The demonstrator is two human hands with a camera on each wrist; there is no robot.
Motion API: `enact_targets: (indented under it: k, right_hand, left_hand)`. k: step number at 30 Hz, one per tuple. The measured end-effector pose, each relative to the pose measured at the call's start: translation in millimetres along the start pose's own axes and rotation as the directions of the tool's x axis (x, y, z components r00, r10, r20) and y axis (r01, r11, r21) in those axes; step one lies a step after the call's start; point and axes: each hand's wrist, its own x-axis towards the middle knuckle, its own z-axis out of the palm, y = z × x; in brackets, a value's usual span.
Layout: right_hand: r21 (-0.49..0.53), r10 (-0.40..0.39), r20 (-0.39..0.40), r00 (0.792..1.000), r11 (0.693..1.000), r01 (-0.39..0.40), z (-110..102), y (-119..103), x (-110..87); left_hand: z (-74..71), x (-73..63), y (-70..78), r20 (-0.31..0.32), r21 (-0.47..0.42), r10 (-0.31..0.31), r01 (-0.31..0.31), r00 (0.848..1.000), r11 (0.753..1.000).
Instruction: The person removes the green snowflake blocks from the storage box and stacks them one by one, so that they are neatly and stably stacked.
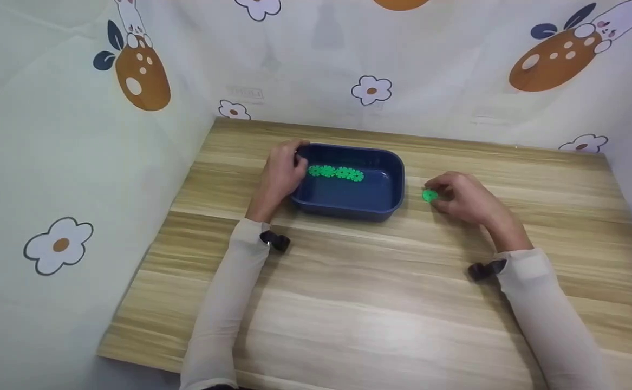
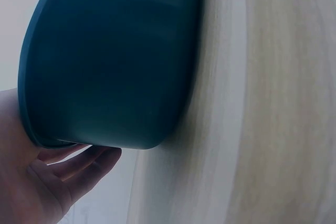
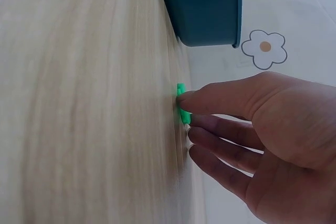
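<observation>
A dark blue plastic bin (image 1: 348,197) stands on the table, with a row of several green notched discs (image 1: 342,173) inside along its left and back part. My left hand (image 1: 282,169) grips the bin at its left end; in the left wrist view its fingers (image 2: 94,167) curl round the outside under the rim. Right of the bin, my right hand (image 1: 464,197) pinches one green notched disc (image 1: 429,195) between thumb and fingers, close over the tabletop. The right wrist view shows that disc (image 3: 183,104) edge-on at the thumb tip, with the other fingers spread loosely below.
The wood-grain table (image 1: 359,292) reaches a printed cloth wall (image 1: 305,65) at the back and a second one (image 1: 34,162) on the left. Dark wrist cameras (image 1: 276,240) are strapped over both sleeves.
</observation>
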Motion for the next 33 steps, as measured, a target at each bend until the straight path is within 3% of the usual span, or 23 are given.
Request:
enact_targets:
  k: [8, 15, 22, 33]
  right_hand:
    - [0.006, 0.000, 0.002, 1.000, 1.000, -0.001, -0.4, -0.2, 0.1]
    - [0.015, 0.015, -0.008, 1.000, 1.000, -0.015, -0.4, -1.5, 0.6]
    - [0.040, -0.004, -0.127, 0.992, 0.999, 0.009, -1.1, -10.0, 2.4]
    - [0.099, -0.111, -0.300, 0.947, 0.984, 0.146, 6.4, -37.1, 17.0]
  left_hand:
    - [-0.4, 0.2, -0.1, 0.001, 0.009, -0.002, 0.002, 1.000, 1.000]
    - [-2.2, -2.9, 1.9, 0.035, 0.008, -0.060, 0.060, 0.998, 0.998]
    - [-1.9, -2.6, 1.3, 0.021, -0.007, -0.054, 0.054, 0.998, 0.999]
    - [-3.0, -0.9, 2.6, 0.022, -0.001, -0.037, 0.037, 0.999, 0.999]
